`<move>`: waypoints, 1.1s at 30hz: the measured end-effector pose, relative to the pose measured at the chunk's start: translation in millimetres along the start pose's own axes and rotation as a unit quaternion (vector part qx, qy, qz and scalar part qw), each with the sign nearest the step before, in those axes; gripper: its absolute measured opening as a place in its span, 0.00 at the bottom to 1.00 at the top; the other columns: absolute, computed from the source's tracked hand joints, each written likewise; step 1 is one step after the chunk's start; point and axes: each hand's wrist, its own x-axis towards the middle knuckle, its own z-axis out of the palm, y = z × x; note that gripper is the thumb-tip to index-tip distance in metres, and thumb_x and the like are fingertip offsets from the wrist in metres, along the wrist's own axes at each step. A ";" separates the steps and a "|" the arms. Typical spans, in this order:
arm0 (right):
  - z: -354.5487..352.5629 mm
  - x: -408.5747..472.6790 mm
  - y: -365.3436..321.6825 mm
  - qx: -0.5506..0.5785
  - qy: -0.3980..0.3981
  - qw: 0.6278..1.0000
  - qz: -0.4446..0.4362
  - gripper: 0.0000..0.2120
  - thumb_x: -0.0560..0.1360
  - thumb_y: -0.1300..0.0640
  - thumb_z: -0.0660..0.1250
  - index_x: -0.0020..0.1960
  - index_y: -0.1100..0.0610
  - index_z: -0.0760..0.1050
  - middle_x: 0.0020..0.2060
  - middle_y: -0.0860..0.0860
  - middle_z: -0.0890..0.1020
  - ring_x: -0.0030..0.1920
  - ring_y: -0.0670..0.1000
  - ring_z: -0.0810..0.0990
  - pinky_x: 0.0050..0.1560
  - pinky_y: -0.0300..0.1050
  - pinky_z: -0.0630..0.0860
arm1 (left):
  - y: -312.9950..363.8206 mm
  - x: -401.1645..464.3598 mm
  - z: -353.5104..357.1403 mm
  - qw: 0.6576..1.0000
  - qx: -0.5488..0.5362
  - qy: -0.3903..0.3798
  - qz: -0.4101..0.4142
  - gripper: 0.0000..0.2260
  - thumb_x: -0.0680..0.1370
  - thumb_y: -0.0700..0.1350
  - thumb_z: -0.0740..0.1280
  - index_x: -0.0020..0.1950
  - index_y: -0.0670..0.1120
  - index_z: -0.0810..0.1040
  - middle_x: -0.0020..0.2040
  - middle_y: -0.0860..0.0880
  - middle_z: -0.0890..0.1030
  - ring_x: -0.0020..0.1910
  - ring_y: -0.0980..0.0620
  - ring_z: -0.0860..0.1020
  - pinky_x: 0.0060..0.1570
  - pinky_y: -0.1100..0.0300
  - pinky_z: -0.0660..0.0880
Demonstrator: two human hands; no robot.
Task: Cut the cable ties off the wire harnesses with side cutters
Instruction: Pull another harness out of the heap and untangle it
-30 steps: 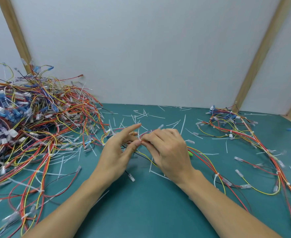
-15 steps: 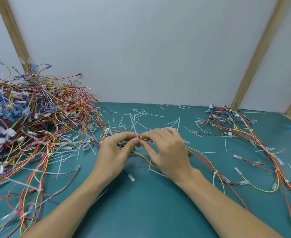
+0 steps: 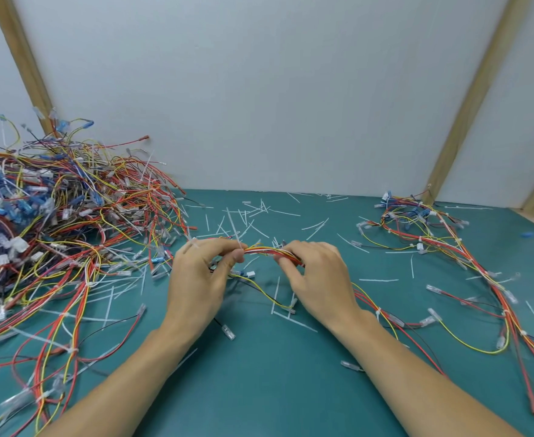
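Note:
A wire harness [image 3: 264,251] of red, yellow and black wires stretches between my two hands above the green mat [image 3: 275,389]. My left hand [image 3: 199,275] pinches its left end between thumb and fingers, where a white cable tie tail [image 3: 233,228] sticks up. My right hand [image 3: 317,279] grips the bundle a short way to the right, fingers curled over it. From under my right hand the harness trails off to the right across the mat. No side cutters are visible; a green object seen earlier by my right hand is hidden now.
A large tangled heap of harnesses [image 3: 48,222] fills the left side. A smaller group of harnesses [image 3: 432,234] lies at the right and runs down the right edge. Several cut white tie pieces [image 3: 259,212] litter the mat. A white wall stands behind.
My hands have moved apart along the harness, exposing a stretch of bundled wires between them. My left index finger, extended a second ago, now curls onto the bundle.

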 end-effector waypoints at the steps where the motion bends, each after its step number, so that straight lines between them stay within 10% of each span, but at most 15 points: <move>1: -0.4 0.2 -2.4 -0.007 0.014 1.000 -0.012 0.09 0.81 0.50 0.69 0.44 0.51 0.79 0.34 0.44 0.79 0.39 0.50 0.75 0.55 0.50 0.72 | -1.1 0.4 -0.9 1.000 -0.003 0.007 -0.003 0.03 0.77 0.43 0.73 0.45 0.49 0.86 0.44 0.62 0.84 0.48 0.63 0.79 0.56 0.41 0.74; 9: -4.9 2.9 -11.3 -0.048 0.110 0.990 -0.072 0.06 0.81 0.54 0.71 0.56 0.53 0.82 0.51 0.48 0.81 0.51 0.53 0.79 0.54 0.47 0.72 | 0.7 3.7 -7.0 0.995 0.018 0.091 0.030 0.04 0.77 0.43 0.72 0.50 0.48 0.86 0.48 0.61 0.84 0.48 0.64 0.79 0.56 0.41 0.74; 18: -8.2 5.7 -6.4 -0.033 0.141 0.987 0.074 0.35 0.75 0.43 0.75 0.75 0.58 0.67 0.70 0.54 0.71 0.70 0.55 0.71 0.69 0.53 0.71 | -8.2 6.4 -12.0 0.995 0.033 0.091 0.032 0.04 0.78 0.44 0.71 0.50 0.48 0.85 0.47 0.56 0.86 0.48 0.52 0.83 0.55 0.38 0.74; 21: -7.8 6.5 1.1 -0.007 0.037 0.978 0.203 0.33 0.74 0.33 0.70 0.72 0.49 0.69 0.62 0.45 0.78 0.60 0.55 0.79 0.54 0.51 0.75 | -7.1 6.1 -10.0 0.995 0.037 0.076 0.047 0.03 0.78 0.42 0.72 0.49 0.47 0.85 0.46 0.56 0.85 0.47 0.51 0.83 0.56 0.37 0.73; 25: -7.6 4.0 2.7 -0.097 -0.022 0.980 0.172 0.24 0.83 0.35 0.56 0.43 0.53 0.76 0.33 0.49 0.79 0.42 0.63 0.79 0.35 0.49 0.63 | -6.2 6.9 -8.1 0.993 0.053 0.068 0.079 0.04 0.77 0.38 0.73 0.50 0.46 0.86 0.47 0.54 0.86 0.48 0.49 0.83 0.55 0.36 0.73; 33: -10.2 6.1 -12.9 0.042 0.097 0.992 0.072 0.20 0.86 0.50 0.51 0.68 0.52 0.76 0.52 0.48 0.74 0.42 0.52 0.76 0.40 0.48 0.67 | -5.8 6.1 -10.2 0.995 0.039 0.086 0.012 0.04 0.79 0.43 0.70 0.51 0.49 0.85 0.47 0.58 0.85 0.47 0.60 0.79 0.58 0.39 0.73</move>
